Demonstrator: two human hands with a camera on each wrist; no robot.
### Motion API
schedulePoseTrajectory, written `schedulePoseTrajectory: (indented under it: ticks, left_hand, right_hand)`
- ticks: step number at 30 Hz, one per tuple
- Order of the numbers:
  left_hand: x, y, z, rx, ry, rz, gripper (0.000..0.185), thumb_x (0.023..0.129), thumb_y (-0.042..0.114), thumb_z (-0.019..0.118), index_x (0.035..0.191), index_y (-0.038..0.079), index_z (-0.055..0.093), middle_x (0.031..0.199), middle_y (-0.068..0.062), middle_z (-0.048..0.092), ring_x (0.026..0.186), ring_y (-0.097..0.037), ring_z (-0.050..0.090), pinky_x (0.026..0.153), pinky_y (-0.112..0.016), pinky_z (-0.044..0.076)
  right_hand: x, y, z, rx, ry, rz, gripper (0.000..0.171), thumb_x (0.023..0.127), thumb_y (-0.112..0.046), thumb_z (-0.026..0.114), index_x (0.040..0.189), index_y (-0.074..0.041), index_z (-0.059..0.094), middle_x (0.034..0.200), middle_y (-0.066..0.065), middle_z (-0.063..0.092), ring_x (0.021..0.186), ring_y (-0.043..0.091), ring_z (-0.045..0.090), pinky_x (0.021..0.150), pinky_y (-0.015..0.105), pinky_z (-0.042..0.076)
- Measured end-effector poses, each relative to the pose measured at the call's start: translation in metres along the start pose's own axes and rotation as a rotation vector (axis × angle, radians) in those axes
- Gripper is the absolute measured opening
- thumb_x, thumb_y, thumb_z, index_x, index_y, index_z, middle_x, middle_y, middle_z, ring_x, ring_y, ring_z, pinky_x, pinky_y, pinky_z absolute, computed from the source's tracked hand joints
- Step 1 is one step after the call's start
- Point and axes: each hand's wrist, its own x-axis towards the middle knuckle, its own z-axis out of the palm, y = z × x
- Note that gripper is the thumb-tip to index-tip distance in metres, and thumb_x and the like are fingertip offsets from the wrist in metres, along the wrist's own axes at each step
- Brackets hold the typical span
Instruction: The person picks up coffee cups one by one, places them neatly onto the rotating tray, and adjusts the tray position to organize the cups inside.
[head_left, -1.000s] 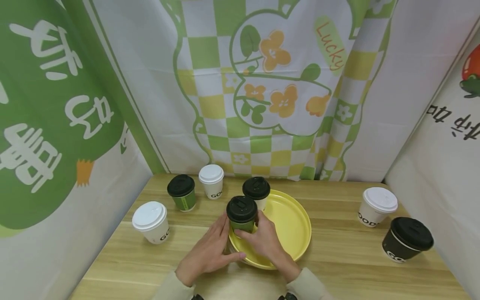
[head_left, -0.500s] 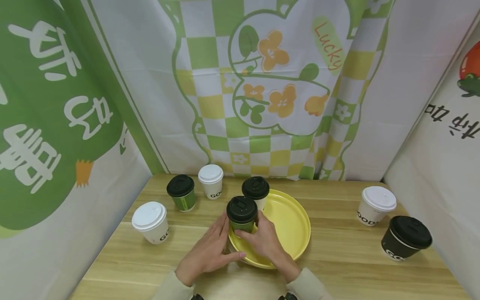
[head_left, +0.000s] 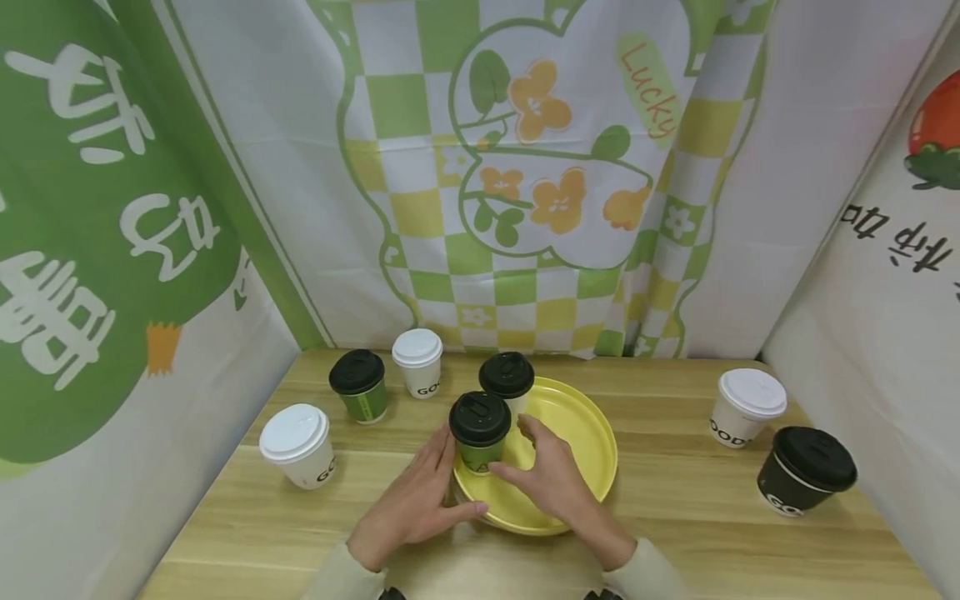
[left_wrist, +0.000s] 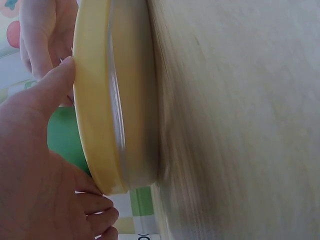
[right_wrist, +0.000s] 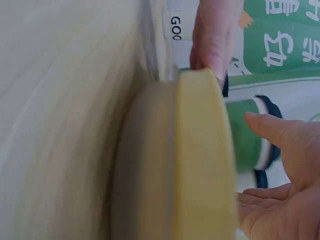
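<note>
A round yellow plate (head_left: 581, 454) sits on the table, with a second rounded layer (left_wrist: 135, 100) under its rim in the left wrist view. On its left part stands a green paper cup (head_left: 481, 454) with a black lid; behind that is a white cup (head_left: 507, 379) with a black lid. My left hand (head_left: 412, 508) rests against the plate's left and front rim, fingers stretched and thumb extended. My right hand (head_left: 558, 479) is over the plate, right of the green cup, thumb and fingers spread around air. In the right wrist view a gap separates its palm from the cup.
On the left stand a white-lidded cup (head_left: 297, 446), a green cup (head_left: 358, 385) with a black lid and another white-lidded cup (head_left: 418, 362). To the right are a white-lidded cup (head_left: 746, 408) and a dark cup (head_left: 806, 471). Curtains enclose the wooden table (head_left: 675, 500).
My right hand has let go of the green cup and drawn back to the right, its fingers opening. The cup stays on the plate. My left hand keeps its place at the rim.
</note>
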Motion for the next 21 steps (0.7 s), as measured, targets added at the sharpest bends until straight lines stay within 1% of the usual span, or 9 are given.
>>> schedulePoseTrajectory:
  ticks: [2, 5, 9, 12, 15, 19, 21]
  left_hand:
    - [0.000, 0.000, 0.000, -0.009, -0.003, -0.007, 0.120, 0.093, 0.070, 0.065, 0.169, 0.001, 0.004, 0.176, -0.026, 0.006, 0.164, -0.043, 0.017, 0.133, -0.056, 0.023]
    - [0.000, 0.000, -0.001, -0.018, -0.004, -0.007, 0.119, 0.093, 0.069, 0.067, 0.169, 0.001, 0.004, 0.176, -0.026, 0.007, 0.164, -0.043, 0.017, 0.133, -0.057, 0.023]
    - [0.001, -0.001, -0.001, -0.020, -0.007, 0.002, 0.119, 0.094, 0.069, 0.066, 0.169, 0.000, 0.005, 0.176, -0.025, 0.007, 0.164, -0.043, 0.017, 0.133, -0.057, 0.022]
    - [0.001, -0.002, -0.002, -0.018, -0.018, 0.005, 0.119, 0.094, 0.070, 0.065, 0.169, 0.000, 0.004, 0.177, -0.024, 0.004, 0.164, -0.043, 0.017, 0.133, -0.056, 0.022]
    - [0.002, -0.006, -0.004, -0.017, -0.035, 0.014, 0.119, 0.094, 0.072, 0.063, 0.168, 0.000, 0.003, 0.177, -0.023, 0.002, 0.164, -0.042, 0.016, 0.133, -0.056, 0.022]
    - [0.005, -0.012, -0.006, -0.012, -0.054, 0.039, 0.117, 0.095, 0.071, 0.062, 0.168, 0.001, 0.004, 0.178, -0.021, 0.001, 0.165, -0.039, 0.014, 0.133, -0.055, 0.022]
    - [0.006, -0.015, -0.007, -0.008, -0.062, 0.050, 0.114, 0.096, 0.070, 0.061, 0.168, 0.001, 0.006, 0.178, -0.019, 0.001, 0.165, -0.038, 0.014, 0.133, -0.055, 0.023]
  right_hand:
    - [-0.004, 0.001, -0.010, -0.026, 0.025, -0.003, 0.084, 0.088, -0.034, 0.088, 0.152, 0.003, 0.049, 0.151, 0.027, 0.058, 0.139, 0.045, 0.058, 0.113, 0.060, 0.052]
    - [-0.012, 0.004, -0.030, -0.046, 0.049, 0.018, 0.083, 0.089, -0.035, 0.087, 0.152, 0.003, 0.049, 0.153, 0.026, 0.057, 0.140, 0.046, 0.057, 0.114, 0.060, 0.051]
    - [-0.026, 0.009, -0.060, -0.045, 0.028, 0.094, 0.086, 0.092, -0.039, 0.083, 0.157, 0.000, 0.043, 0.161, 0.024, 0.049, 0.148, 0.045, 0.049, 0.121, 0.059, 0.044]
    - [-0.039, 0.015, -0.082, -0.071, 0.016, 0.136, 0.089, 0.093, -0.041, 0.081, 0.159, 0.000, 0.039, 0.163, 0.025, 0.045, 0.150, 0.046, 0.045, 0.122, 0.060, 0.042]
    - [-0.053, 0.023, -0.101, -0.128, 0.036, 0.170, 0.093, 0.092, -0.049, 0.080, 0.160, 0.000, 0.039, 0.162, 0.027, 0.046, 0.148, 0.048, 0.047, 0.120, 0.060, 0.044]
    - [-0.073, 0.037, -0.119, -0.186, 0.086, 0.211, 0.096, 0.090, -0.053, 0.081, 0.159, 0.000, 0.040, 0.158, 0.028, 0.050, 0.144, 0.049, 0.052, 0.116, 0.056, 0.048]
    - [-0.082, 0.045, -0.126, -0.195, 0.096, 0.241, 0.097, 0.090, -0.051, 0.082, 0.159, 0.002, 0.040, 0.158, 0.030, 0.049, 0.144, 0.049, 0.052, 0.115, 0.054, 0.048]
